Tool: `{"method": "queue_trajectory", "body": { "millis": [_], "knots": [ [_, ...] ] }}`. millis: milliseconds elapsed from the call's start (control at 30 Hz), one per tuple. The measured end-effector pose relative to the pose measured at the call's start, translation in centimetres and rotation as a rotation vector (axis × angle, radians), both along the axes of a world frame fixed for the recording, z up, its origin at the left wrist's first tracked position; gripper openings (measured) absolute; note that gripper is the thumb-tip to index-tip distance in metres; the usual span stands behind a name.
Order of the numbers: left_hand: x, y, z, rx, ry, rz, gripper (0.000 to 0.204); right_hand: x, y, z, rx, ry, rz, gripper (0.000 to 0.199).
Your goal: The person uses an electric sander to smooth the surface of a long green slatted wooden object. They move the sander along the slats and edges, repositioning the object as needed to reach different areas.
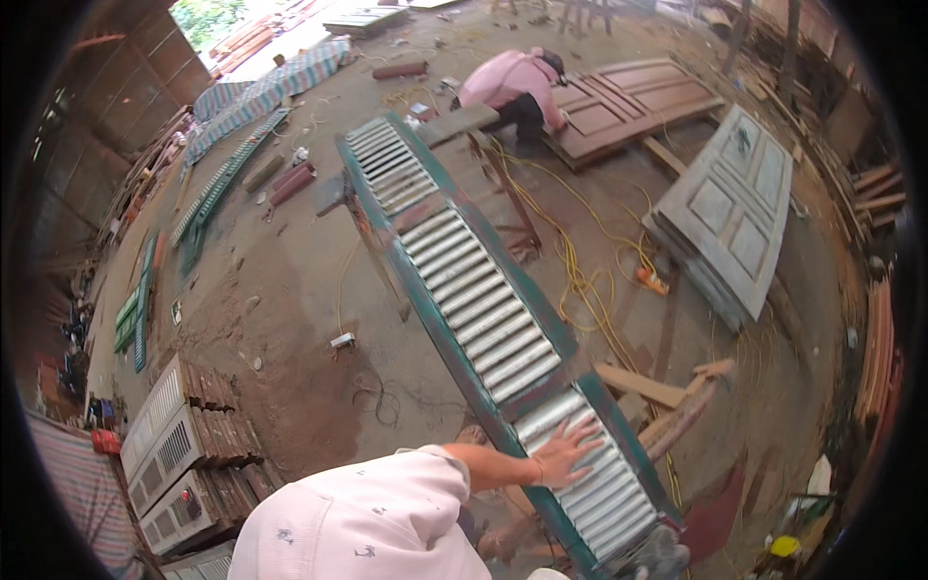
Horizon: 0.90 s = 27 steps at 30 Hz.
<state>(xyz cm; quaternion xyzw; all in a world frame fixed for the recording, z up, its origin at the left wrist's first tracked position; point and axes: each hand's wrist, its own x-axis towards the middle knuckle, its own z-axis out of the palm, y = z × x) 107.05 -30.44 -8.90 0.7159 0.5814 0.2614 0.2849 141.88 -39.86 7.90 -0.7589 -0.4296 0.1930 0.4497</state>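
Where the left hand [564, 452] rests, fingers spread wide, the green-framed slatted panel [480, 314] lies directly beneath, its 3 sections stretching away; the right hand's grip I cannot tell. A blurred grey object [659, 554] covers the panel's near end; wood pieces [640, 385] and yellow cords [572, 275] lie rightward.

A long, narrow shutter [480, 302] is lying flat and slats-up, running slantwise across the floor area from upper left to lower right. Its green frame [510, 277] is showing reddish-brown patches along the rails, with crossbars [418, 213] dividing the slats [488, 327] into three banks — the farthest looking dull and darkly streaked, the middle and nearest ones gleaming silvery-grey.
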Motion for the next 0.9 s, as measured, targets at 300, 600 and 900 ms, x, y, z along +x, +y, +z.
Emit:
{"method": "queue_trajectory", "body": {
  "millis": [300,600,900],
  "knots": [
    [-3.2,-7.8,13.2,-0.109,-0.304,-0.151,0.057,-18.8,-1.1,1.7,-0.335,-0.102,0.772,0.093],
    [-11.7,-7.3,13.2,-0.299,-0.290,0.144,0.031,-27.4,-0.9,-0.8,-0.569,-0.419,0.839,0.084],
    [-16.1,-5.6,13.0,-0.437,-0.077,-0.126,0.050,-29.7,1.6,-2.2,-0.754,-0.382,0.892,0.068]
  ]
}}
